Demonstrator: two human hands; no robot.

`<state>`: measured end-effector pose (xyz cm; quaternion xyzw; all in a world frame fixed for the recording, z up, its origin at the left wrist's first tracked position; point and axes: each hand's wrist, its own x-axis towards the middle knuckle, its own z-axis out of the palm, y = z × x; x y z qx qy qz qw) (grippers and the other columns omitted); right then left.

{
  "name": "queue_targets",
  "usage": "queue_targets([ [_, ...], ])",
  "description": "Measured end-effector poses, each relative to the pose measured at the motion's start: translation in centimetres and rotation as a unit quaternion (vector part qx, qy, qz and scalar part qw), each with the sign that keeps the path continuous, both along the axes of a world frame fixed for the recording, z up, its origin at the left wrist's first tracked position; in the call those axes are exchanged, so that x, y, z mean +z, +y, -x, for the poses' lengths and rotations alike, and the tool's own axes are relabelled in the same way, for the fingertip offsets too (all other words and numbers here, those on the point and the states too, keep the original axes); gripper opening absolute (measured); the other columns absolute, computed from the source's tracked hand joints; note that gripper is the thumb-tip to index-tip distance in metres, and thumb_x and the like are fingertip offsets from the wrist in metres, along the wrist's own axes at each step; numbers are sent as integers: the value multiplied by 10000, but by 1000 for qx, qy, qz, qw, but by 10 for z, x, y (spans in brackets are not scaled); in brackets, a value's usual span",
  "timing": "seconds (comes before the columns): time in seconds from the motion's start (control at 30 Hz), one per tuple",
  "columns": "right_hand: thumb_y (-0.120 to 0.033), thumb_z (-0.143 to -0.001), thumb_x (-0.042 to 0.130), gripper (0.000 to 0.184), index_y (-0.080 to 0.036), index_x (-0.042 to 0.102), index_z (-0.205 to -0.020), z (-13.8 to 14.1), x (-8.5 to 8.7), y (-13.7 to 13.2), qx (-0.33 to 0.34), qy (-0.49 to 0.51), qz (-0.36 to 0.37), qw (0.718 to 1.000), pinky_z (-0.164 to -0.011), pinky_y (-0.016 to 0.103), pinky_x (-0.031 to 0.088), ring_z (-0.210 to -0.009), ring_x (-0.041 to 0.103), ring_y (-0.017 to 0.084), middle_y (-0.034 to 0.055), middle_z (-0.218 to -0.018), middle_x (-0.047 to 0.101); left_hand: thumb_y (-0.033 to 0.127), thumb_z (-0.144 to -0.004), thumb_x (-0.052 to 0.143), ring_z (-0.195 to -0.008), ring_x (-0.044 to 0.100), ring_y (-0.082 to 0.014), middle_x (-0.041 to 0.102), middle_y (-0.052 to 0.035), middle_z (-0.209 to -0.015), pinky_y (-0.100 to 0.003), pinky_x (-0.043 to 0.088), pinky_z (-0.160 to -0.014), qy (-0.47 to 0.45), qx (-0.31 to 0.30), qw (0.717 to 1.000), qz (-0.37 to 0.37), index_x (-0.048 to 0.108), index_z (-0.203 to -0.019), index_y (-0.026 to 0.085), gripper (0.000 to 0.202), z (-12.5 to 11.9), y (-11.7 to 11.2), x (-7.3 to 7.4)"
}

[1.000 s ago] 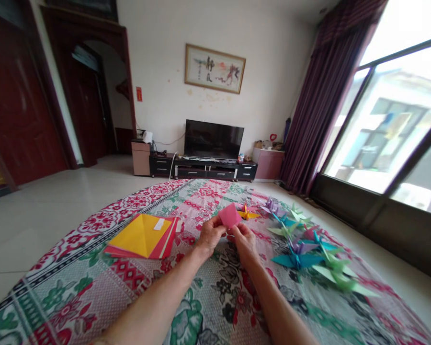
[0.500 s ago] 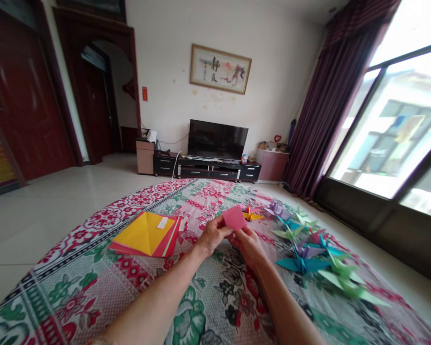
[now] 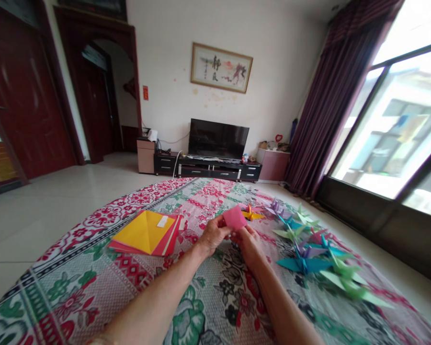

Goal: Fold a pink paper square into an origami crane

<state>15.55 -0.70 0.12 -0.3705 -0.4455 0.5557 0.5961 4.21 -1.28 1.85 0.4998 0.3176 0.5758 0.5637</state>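
A small folded square of pink origami paper (image 3: 234, 217) is held up over the table between my two hands. My left hand (image 3: 213, 234) is closed on its left edge, thumb and fingers pinching it. At the lower right edge, my right hand (image 3: 247, 239) grips the same paper, its fingertips partly hidden behind it. Just beyond the paper sits a yellow-orange paper crane (image 3: 251, 214). To the right of my hands, several folded cranes in blue, purple, green and pink spread over the cloth, among them a blue crane (image 3: 304, 263) and a light green crane (image 3: 346, 278).
A stack of origami sheets, yellow sheet (image 3: 143, 232) on top with red ones below, lies left of my hands. A patterned tablecloth (image 3: 136, 287) covers the round table. Farther off are a television (image 3: 218, 139), a low cabinet and a large window on the right.
The pink paper has tilted slightly in my fingers and its outline looks a little different. Both hands stay in nearly the same place; the cranes and the stack have not moved.
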Motion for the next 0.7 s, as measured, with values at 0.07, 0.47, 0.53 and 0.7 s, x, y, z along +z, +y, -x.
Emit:
queue_targets([
  [0.07,-355,-635,642,208,-183,604,-745,-1,0,0,-26,1,-6,1000,-542,215,435,-536,521,97,-20,-617,588,232,-598,655,-533,459,-78,572,-4,-640,-188,342,-485,6,25,1000,0,633,-895,127,315,-1,0,-1],
  [0.47,-333,-611,647,242,-181,656,-799,-12,9,-5,22,-46,-24,998,-556,218,410,-588,520,115,3,-715,635,248,-613,621,-523,418,-78,546,11,-580,-203,333,-521,48,0,999,-10,680,-821,141,242,3,-3,-1],
  [0.53,-333,-597,647,238,-172,655,-772,-13,8,-5,7,-74,-30,997,-529,214,386,-553,494,111,-4,-683,628,262,-613,624,-510,415,-78,541,13,-567,-205,328,-515,31,7,999,11,679,-794,132,229,2,-2,-2],
  [0.7,-371,-592,654,260,-150,637,-728,-12,9,-6,-3,-113,-41,993,-500,210,353,-516,457,105,-12,-614,609,236,-574,665,-521,442,-82,571,9,-585,-199,338,-520,-1,30,999,21,665,-759,116,220,-1,2,-6],
])
